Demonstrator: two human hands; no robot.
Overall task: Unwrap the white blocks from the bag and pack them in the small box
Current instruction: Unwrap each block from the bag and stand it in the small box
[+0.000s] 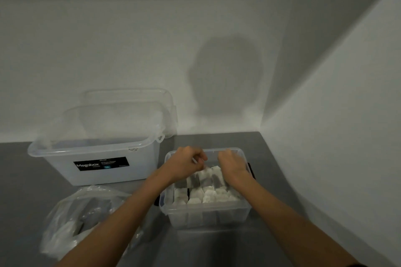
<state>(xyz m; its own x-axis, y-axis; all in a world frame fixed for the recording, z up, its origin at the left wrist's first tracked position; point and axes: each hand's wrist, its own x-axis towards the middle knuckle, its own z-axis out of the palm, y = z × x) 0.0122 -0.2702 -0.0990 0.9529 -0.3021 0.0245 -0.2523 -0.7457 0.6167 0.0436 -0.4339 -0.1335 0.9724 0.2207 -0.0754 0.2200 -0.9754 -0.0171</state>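
White blur shows at our curled left hand [186, 161]; our right hand [231, 161] curls too; what either holds we cannot tell. Both hover centre frame over the small clear plastic box [208, 217], white rectangular blocks [208, 196] ranked inside. Packing seems under way; next, unwrap another from the crinkled clear bag [86, 208], lower left.

You're at a bare packing bench, prob. a workroom: grey table [208, 247], white wall [130, 50] corner, clear tub [141, 169] w/ lid [130, 98].
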